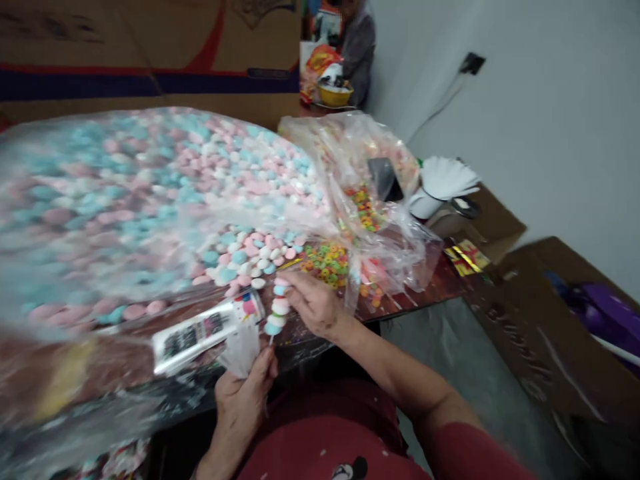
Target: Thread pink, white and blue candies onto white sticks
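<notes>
My left hand (243,400) is closed around the thin stick of a marshmallow skewer (277,310), which stands nearly upright over the table's front edge. Pink, white and blue marshmallows are stacked on it, with a green ring among them. A clear plastic wrapper (242,350) also sticks up by my left hand. My right hand (315,303) is closed at the skewer's top, fingers on the uppermost pink marshmallow. Just beyond lie loose marshmallows (240,265), spilling from a huge clear bag of marshmallows (165,167). Colourful ring candies (327,263) lie in a heap beyond my right hand.
A white printed packet (200,333) lies left of the skewer. Clear bags with more candies (367,207), a white cup of paper strips (427,200) and cardboard boxes (530,333) stand to the right. A large carton (150,53) backs the table. Another person (359,50) is at the far end.
</notes>
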`<control>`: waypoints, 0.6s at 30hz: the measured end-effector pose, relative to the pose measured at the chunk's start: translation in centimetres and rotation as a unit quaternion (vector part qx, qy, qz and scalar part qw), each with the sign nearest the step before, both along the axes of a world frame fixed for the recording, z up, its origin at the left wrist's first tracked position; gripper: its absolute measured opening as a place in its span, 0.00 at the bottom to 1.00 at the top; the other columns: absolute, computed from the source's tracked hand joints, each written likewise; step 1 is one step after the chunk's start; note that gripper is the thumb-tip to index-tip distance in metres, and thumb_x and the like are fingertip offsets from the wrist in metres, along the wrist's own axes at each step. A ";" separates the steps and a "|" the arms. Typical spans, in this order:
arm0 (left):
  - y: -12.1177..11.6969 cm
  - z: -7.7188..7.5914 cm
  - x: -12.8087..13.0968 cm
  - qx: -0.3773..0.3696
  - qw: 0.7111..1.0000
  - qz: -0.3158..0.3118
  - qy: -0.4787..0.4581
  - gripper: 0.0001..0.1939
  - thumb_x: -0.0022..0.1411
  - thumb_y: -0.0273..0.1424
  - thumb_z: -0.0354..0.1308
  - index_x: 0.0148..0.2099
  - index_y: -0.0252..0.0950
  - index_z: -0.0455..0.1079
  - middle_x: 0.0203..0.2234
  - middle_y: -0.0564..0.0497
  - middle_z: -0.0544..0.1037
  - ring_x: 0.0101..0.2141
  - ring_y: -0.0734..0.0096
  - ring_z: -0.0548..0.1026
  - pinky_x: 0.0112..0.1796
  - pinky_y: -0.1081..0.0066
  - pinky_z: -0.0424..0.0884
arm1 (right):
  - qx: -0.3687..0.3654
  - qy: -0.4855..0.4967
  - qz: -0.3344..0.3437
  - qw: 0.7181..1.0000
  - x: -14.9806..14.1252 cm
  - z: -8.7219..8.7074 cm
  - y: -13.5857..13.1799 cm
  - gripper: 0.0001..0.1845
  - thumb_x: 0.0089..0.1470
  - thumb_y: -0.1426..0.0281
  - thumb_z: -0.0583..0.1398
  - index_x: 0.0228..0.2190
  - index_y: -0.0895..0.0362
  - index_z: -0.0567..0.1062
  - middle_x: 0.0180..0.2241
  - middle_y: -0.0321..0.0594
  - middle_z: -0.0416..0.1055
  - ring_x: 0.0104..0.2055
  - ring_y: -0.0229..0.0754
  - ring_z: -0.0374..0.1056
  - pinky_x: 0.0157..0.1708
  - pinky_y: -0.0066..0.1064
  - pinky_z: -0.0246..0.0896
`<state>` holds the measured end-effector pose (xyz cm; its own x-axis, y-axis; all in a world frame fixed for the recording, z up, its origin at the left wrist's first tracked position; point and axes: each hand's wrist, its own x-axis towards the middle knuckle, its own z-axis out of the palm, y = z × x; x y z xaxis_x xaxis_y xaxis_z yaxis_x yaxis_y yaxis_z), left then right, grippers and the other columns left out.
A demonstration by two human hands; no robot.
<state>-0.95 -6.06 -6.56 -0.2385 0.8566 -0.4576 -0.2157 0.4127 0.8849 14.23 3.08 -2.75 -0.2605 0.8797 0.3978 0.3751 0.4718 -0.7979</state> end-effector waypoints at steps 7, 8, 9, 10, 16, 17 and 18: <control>-0.1 1.4 0.9 -0.001 0.999 -0.043 0.028 0.20 0.45 0.43 0.69 0.22 0.33 0.67 0.13 0.56 0.66 0.15 0.80 0.60 0.16 0.79 0.55 | 0.024 -0.029 -0.030 0.999 1.0 -0.2 -0.7 0.19 0.65 0.64 0.49 0.50 0.58 0.72 0.48 0.45 0.74 0.53 0.40 0.70 0.55 0.32 0.65; -0.1 1.6 1.1 -0.001 0.998 -0.047 0.041 0.20 0.46 0.44 0.68 0.21 0.33 0.67 0.13 0.56 0.65 0.15 0.79 0.60 0.15 0.79 0.55 | 0.007 -0.009 -0.031 0.999 1.0 -0.1 -1.0 0.19 0.64 0.64 0.50 0.51 0.58 0.70 0.49 0.45 0.73 0.53 0.40 0.69 0.55 0.32 0.65; 0.0 1.7 1.3 0.001 0.997 -0.052 0.053 0.20 0.46 0.45 0.68 0.22 0.33 0.67 0.13 0.56 0.66 0.15 0.79 0.60 0.16 0.78 0.56 | -0.016 0.022 -0.029 0.999 0.9 -0.1 -1.3 0.20 0.63 0.63 0.52 0.54 0.57 0.68 0.51 0.45 0.72 0.53 0.40 0.70 0.54 0.32 0.65; 0.2 1.9 1.5 0.002 0.996 -0.061 0.063 0.20 0.47 0.45 0.67 0.22 0.33 0.68 0.13 0.56 0.66 0.15 0.79 0.61 0.16 0.78 0.57 | -0.042 0.063 -0.021 0.997 0.8 -0.1 -1.7 0.24 0.62 0.62 0.55 0.57 0.56 0.64 0.52 0.45 0.71 0.52 0.41 0.70 0.52 0.32 0.67; 1.6 3.3 3.0 0.017 0.994 -0.111 0.011 0.21 0.48 0.47 0.68 0.30 0.32 0.73 0.19 0.52 0.75 0.19 0.74 0.70 0.19 0.77 0.66 | -0.126 0.249 -0.035 0.960 1.2 1.2 -3.2 0.34 0.59 0.64 0.56 0.63 0.53 0.50 0.50 0.45 0.72 0.40 0.40 0.75 0.39 0.33 0.73; 1.9 3.6 3.2 0.021 0.993 -0.115 -0.016 0.22 0.47 0.47 0.68 0.33 0.31 0.73 0.20 0.50 0.77 0.20 0.72 0.72 0.21 0.76 0.69 | -0.125 0.244 -0.053 0.960 2.2 2.0 -3.1 0.32 0.60 0.65 0.55 0.63 0.51 0.51 0.49 0.43 0.72 0.37 0.38 0.75 0.37 0.33 0.73; 2.1 3.8 3.3 0.022 0.992 -0.119 -0.042 0.23 0.47 0.46 0.69 0.34 0.31 0.73 0.22 0.50 0.78 0.22 0.70 0.74 0.23 0.74 0.72 | -0.116 0.221 -0.068 0.966 3.7 3.0 -2.8 0.31 0.60 0.66 0.54 0.62 0.51 0.52 0.49 0.42 0.73 0.34 0.38 0.74 0.35 0.33 0.74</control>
<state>2.34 -3.93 -2.74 0.0093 0.9038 -0.4278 -0.1905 0.4216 0.8865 17.92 0.27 0.22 0.0144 0.9728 0.2311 0.0192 0.2308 -0.9728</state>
